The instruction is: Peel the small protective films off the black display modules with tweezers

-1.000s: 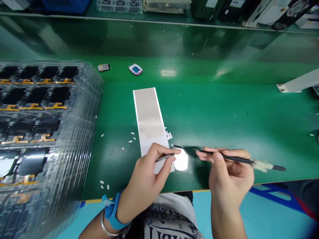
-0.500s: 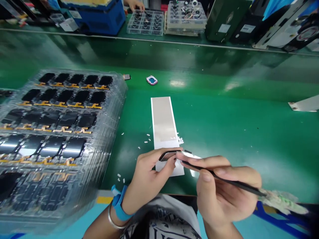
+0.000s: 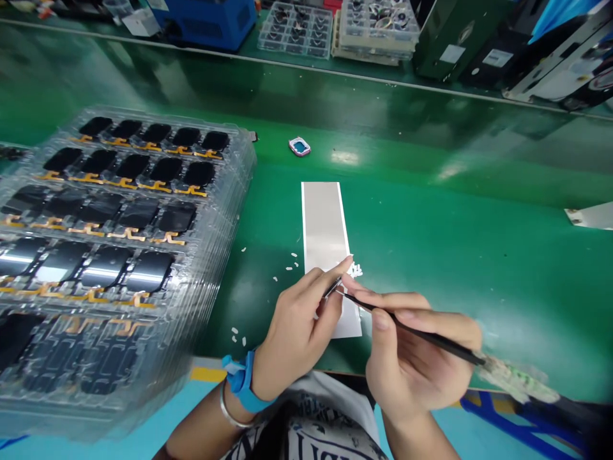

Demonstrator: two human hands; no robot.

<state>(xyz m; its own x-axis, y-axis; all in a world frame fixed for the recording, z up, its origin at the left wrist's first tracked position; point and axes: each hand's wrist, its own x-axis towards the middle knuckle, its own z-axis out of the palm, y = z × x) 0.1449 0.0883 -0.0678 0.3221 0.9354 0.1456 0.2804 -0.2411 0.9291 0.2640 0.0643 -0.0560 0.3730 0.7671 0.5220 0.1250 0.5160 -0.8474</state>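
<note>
- A thin dark sliver [image 3: 332, 287] was pinched in the left hand [image 3: 299, 326], with a slight glint along it; it was too small to tell what part it was.
- The left grip was narrow, with thumb and forefinger closed on the sliver.
- The right hand [image 3: 412, 361] held black tweezers [image 3: 416, 333] in a narrow, pen-like grip, their tips reaching the sliver right at the left grip. Whether the tips were clamped on it could not be told.
- Behind the right grip, the tweezers' tail end carried a pale green-and-white wrapping [image 3: 517, 379].
- Directly beneath both grips lay a white backing strip [image 3: 347, 326], running away from the person and carrying a grey film [image 3: 324, 220].
- Small white bits [image 3: 355, 270] clustered at the strip's edge just beyond the left grip, and more white flecks [image 3: 237, 335] lay left of it on the green desk [image 3: 479, 255].
- Left of the left grip stood stacked clear plastic trays [image 3: 239, 191] of black phone screens [image 3: 165, 169] with orange flex cables [image 3: 167, 239].
- A blue wristband [image 3: 242, 383] and a metal bangle [image 3: 228, 412] circled the left wrist, below the grip.
- Well beyond the grips sat a small pink-rimmed part [image 3: 299, 147]; farther still were trays of small parts [image 3: 294, 32] and a blue machine [image 3: 205, 22].
</note>
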